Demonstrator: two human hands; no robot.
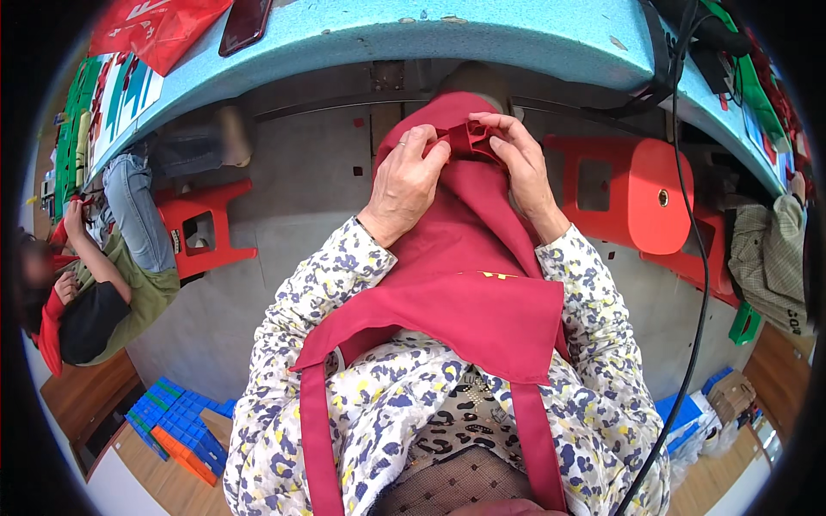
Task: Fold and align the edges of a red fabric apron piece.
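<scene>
Above my lap, both hands are closed on a looped dark red ribbon. My left hand pinches its left side between thumb and fingers. On the other side, my right hand grips a folded loop of the same ribbon with thumb and forefinger. The ribbon's loops stand up between my fingertips, and its exact shape is partly covered by them. Beneath my hands lies the dark red apron that I wear, draped over my legs. Its colour nearly matches the ribbon.
A light blue tabletop curves across the far side, bearing a phone and red bag. Red stools stand both sides. Co-workers sit at left and right. A black cable hangs at right.
</scene>
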